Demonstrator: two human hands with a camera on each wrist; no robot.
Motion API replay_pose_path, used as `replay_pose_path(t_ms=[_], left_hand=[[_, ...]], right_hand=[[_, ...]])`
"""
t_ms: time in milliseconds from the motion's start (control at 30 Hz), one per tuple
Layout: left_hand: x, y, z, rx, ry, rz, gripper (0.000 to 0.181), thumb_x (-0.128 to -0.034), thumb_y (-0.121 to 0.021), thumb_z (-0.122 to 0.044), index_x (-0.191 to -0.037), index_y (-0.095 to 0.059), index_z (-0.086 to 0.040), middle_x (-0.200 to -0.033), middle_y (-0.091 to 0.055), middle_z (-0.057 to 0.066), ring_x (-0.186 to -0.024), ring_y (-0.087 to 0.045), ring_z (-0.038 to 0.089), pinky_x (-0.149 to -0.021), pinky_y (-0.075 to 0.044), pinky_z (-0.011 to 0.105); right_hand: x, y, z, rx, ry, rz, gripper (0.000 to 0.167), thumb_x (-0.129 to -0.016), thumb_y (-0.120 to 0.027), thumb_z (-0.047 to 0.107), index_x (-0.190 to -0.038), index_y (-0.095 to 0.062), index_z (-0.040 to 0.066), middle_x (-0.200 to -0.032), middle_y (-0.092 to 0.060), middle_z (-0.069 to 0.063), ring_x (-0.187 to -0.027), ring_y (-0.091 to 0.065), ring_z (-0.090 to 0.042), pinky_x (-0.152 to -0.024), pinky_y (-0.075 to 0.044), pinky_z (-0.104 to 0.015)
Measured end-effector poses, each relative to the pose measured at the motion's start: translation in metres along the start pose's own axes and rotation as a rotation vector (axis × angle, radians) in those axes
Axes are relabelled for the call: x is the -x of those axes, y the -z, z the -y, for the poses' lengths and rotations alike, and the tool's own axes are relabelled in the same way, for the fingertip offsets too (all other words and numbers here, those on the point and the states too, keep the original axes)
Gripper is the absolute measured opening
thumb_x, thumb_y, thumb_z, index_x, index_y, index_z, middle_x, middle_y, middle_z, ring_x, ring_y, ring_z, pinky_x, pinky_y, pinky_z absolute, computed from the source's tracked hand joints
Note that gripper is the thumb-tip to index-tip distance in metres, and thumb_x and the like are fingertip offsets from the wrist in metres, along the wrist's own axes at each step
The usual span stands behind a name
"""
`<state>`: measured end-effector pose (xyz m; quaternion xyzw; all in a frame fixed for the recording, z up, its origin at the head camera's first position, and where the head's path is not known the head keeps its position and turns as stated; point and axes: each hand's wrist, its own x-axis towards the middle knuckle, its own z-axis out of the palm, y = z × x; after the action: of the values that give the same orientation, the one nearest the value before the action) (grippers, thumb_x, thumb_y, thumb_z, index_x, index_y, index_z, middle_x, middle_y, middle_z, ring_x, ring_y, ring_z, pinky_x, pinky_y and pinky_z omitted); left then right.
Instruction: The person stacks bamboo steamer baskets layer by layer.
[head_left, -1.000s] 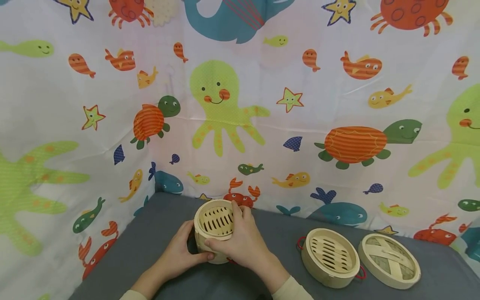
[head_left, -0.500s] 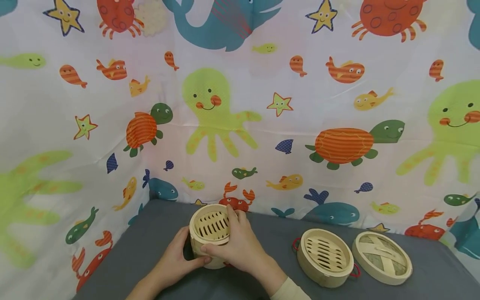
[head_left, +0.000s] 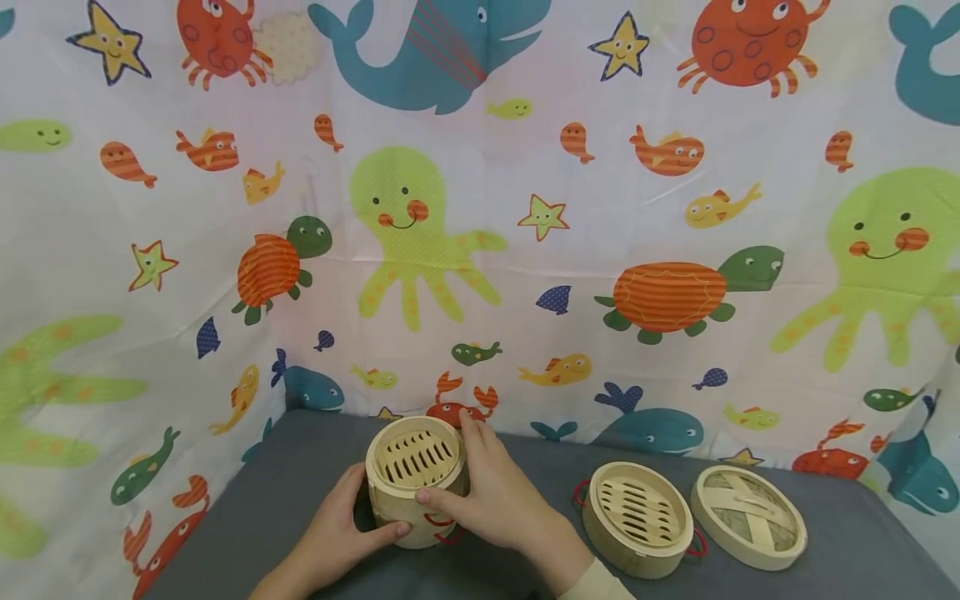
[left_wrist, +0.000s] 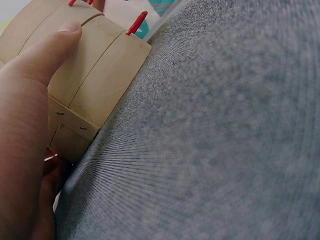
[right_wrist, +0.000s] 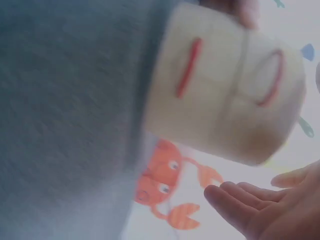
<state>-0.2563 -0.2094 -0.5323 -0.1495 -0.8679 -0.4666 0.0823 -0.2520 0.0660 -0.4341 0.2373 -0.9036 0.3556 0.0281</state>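
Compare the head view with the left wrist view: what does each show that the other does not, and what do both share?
Only the head view shows the slatted top of the stacked baskets, the separate basket and the round lid. Only the left wrist view shows two small dark staple-like marks on the stacked baskets. Both show the stacked baskets, red loops, the left hand, the grey surface and part of the printed backdrop.

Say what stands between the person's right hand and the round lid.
In the head view, a basket stands between the right hand and the lid.
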Motion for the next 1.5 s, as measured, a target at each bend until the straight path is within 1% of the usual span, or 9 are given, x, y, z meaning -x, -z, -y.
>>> replay_pose_path(t_ms=[67, 233, 433, 633, 933, 1067, 1267, 1367, 1500], left_hand=[[0.0, -0.001, 0.001, 0.0, 0.014, -0.001, 0.096, -0.0839, -0.094, -0.055, -0.159, -0.048, -0.016, -0.149, -0.057, 0.003, -0.14, -0.056, 0.026, -0.115, -0.047, 0.06], [0.0, -0.001, 0.002, 0.004, 0.037, 0.003, 0.102, -0.083, -0.094, -0.057, -0.162, -0.045, -0.014, -0.154, -0.054, 0.009, -0.144, -0.053, 0.033, -0.116, -0.043, 0.065], [0.0, 0.001, -0.001, 0.004, 0.064, 0.023, 0.102, -0.0838, -0.094, -0.057, -0.163, -0.044, -0.015, -0.155, -0.053, 0.01, -0.145, -0.051, 0.034, -0.118, -0.042, 0.065], [-0.001, 0.004, 0.0, 0.007, 0.058, 0.021, 0.102, -0.0837, -0.094, -0.056, -0.162, -0.044, -0.015, -0.154, -0.053, 0.009, -0.145, -0.05, 0.033, -0.118, -0.041, 0.065], [-0.002, 0.001, -0.003, 0.013, 0.043, 0.024, 0.099, -0.0844, -0.094, -0.055, -0.161, -0.044, -0.016, -0.152, -0.054, 0.008, -0.143, -0.052, 0.032, -0.118, -0.042, 0.064], [-0.003, 0.001, -0.004, 0.018, 0.038, 0.023, 0.099, -0.0845, -0.094, -0.054, -0.161, -0.045, -0.016, -0.152, -0.054, 0.008, -0.143, -0.052, 0.032, -0.117, -0.042, 0.064], [-0.002, 0.001, -0.003, 0.002, 0.043, 0.023, 0.1, -0.0846, -0.094, -0.056, -0.162, -0.044, -0.016, -0.153, -0.053, 0.01, -0.144, -0.051, 0.034, -0.117, -0.042, 0.065], [-0.001, 0.0, -0.001, -0.007, 0.046, 0.024, 0.1, -0.0846, -0.093, -0.057, -0.162, -0.044, -0.016, -0.153, -0.053, 0.009, -0.143, -0.052, 0.033, -0.116, -0.043, 0.065], [0.0, 0.0, 0.001, -0.005, 0.047, 0.03, 0.101, -0.085, -0.093, -0.057, -0.162, -0.043, -0.016, -0.153, -0.053, 0.009, -0.143, -0.052, 0.033, -0.116, -0.044, 0.065]], right_hand=[[0.002, 0.009, 0.003, 0.021, -0.003, -0.014, 0.118, -0.092, -0.073, 0.077, -0.176, -0.02, 0.013, -0.176, -0.028, -0.017, -0.159, -0.035, -0.04, -0.116, -0.044, -0.066], [0.006, 0.037, 0.007, 0.114, -0.008, -0.05, 0.104, -0.095, -0.072, 0.075, -0.173, -0.034, 0.017, -0.172, -0.035, -0.016, -0.15, -0.048, -0.042, -0.108, -0.051, -0.067], [0.015, 0.066, -0.005, 0.203, -0.016, -0.103, 0.092, -0.094, -0.076, 0.07, -0.166, -0.048, 0.02, -0.168, -0.042, -0.017, -0.145, -0.053, -0.043, -0.107, -0.051, -0.069], [0.023, 0.085, -0.023, 0.254, -0.068, -0.088, 0.087, -0.095, -0.079, 0.065, -0.163, -0.053, 0.016, -0.169, -0.041, -0.021, -0.145, -0.052, -0.047, -0.106, -0.049, -0.074], [0.027, 0.102, -0.04, 0.333, -0.122, -0.074, 0.092, -0.095, -0.071, 0.074, -0.162, -0.053, 0.013, -0.166, -0.043, -0.025, -0.143, -0.054, -0.049, -0.107, -0.049, -0.072], [0.032, 0.114, -0.05, 0.352, -0.149, -0.037, 0.093, -0.096, -0.07, 0.074, -0.162, -0.053, 0.01, -0.166, -0.041, -0.028, -0.147, -0.047, -0.052, -0.109, -0.046, -0.074], [0.044, 0.133, -0.078, 0.319, -0.237, 0.069, 0.096, -0.097, -0.072, 0.071, -0.165, -0.047, 0.008, -0.167, -0.032, -0.038, -0.148, -0.037, -0.065, -0.107, -0.041, -0.082], [0.051, 0.138, -0.091, 0.3, -0.287, 0.109, 0.103, -0.094, -0.075, 0.071, -0.167, -0.043, 0.006, -0.165, -0.032, -0.042, -0.145, -0.037, -0.069, -0.104, -0.042, -0.083], [0.058, 0.14, -0.106, 0.258, -0.328, 0.14, 0.109, -0.091, -0.079, 0.071, -0.168, -0.041, 0.005, -0.164, -0.033, -0.043, -0.147, -0.034, -0.069, -0.105, -0.04, -0.084]])
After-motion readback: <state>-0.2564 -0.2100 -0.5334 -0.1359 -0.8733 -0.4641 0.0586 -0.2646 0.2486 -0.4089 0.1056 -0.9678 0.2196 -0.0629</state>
